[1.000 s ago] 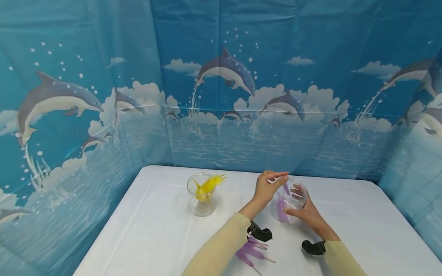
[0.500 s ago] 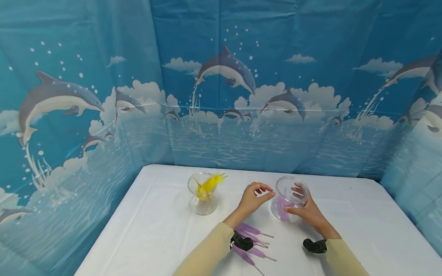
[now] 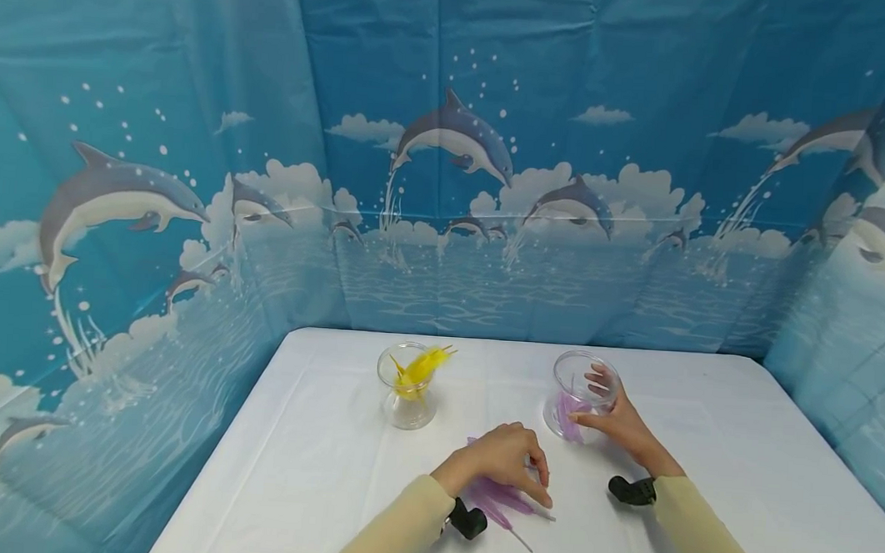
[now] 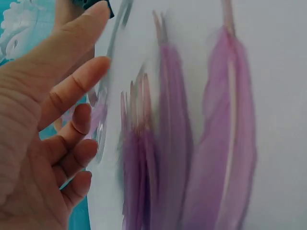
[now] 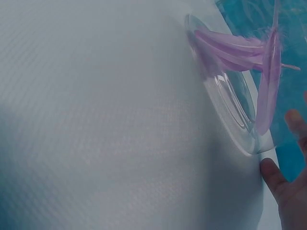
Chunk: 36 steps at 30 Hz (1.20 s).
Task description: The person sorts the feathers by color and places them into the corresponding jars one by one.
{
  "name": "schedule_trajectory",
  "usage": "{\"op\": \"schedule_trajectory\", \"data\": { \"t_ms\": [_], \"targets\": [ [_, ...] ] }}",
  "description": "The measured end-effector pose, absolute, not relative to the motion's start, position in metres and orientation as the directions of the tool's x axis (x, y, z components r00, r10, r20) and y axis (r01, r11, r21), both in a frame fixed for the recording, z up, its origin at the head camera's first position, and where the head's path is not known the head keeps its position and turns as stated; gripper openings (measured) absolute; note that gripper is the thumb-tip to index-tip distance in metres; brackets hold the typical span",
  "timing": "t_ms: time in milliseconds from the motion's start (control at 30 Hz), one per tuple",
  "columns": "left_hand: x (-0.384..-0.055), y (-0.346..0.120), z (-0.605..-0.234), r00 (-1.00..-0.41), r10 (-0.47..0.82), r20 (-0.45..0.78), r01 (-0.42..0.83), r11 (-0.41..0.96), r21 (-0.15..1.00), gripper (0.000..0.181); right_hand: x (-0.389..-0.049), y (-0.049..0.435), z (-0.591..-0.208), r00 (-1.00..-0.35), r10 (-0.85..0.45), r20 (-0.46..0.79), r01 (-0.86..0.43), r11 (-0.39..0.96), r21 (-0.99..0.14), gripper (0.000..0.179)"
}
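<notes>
Several purple feathers (image 3: 497,491) lie on the white table with their quills pointing right. My left hand (image 3: 506,459) hovers over them, its fingers loosely bent. In the left wrist view, the hand (image 4: 53,110) is apart from the feathers (image 4: 223,129), with nothing between thumb and fingers. At the right, my right hand (image 3: 621,421) holds a clear glass vase (image 3: 585,353), thumb on the near side and fingers behind. Inside that vase stand a few purple feathers (image 3: 569,417). The right wrist view shows these feathers (image 5: 269,86) through the glass, with part of the hand (image 5: 292,191).
A second clear glass vase (image 3: 409,415), flared at the top, stands left of centre with yellow feathers (image 3: 421,369) in it. A blue dolphin-print curtain (image 3: 442,285) hangs behind the white table (image 3: 313,453) and along both sides.
My left hand let go of a purple feather at the vase's mouth, then moved back toward me and left, over the loose feathers. The right hand stayed on the vase.
</notes>
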<state>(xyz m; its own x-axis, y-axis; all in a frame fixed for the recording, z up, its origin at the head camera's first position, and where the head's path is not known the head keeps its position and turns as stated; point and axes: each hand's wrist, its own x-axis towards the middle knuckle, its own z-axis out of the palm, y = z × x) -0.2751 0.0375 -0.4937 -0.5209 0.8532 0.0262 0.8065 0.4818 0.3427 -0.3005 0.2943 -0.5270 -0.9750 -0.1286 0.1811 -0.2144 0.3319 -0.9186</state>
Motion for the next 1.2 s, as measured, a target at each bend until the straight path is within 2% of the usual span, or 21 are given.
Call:
{"op": "schedule_trajectory", "data": {
  "t_ms": [233, 433, 967, 1200],
  "targets": [
    [-0.264, 0.039, -0.499, -0.500, 0.866, -0.014, 0.843, 0.491, 0.219, 0.024, -0.300, 0.293, -0.527, -0.974, -0.135, 0.183, -0.217, 0.316, -0.924, 0.098],
    [-0.263, 0.039, -0.507, -0.510, 0.860, -0.025, 0.843, 0.506, 0.182, 0.022, -0.299, 0.293, -0.526, -0.974, -0.135, 0.184, -0.218, 0.313, -0.924, 0.098],
    [-0.260, 0.040, -0.515, -0.486, 0.874, 0.006, 0.863, 0.478, 0.162, 0.017, -0.298, 0.291, -0.525, -0.978, -0.114, 0.173, -0.202, 0.338, -0.919, 0.099],
    [-0.259, 0.044, -0.516, -0.472, 0.881, -0.001, 0.871, 0.467, 0.155, 0.021, -0.299, 0.293, -0.525, -0.981, -0.109, 0.161, -0.189, 0.353, -0.916, 0.099]
  ]
}}
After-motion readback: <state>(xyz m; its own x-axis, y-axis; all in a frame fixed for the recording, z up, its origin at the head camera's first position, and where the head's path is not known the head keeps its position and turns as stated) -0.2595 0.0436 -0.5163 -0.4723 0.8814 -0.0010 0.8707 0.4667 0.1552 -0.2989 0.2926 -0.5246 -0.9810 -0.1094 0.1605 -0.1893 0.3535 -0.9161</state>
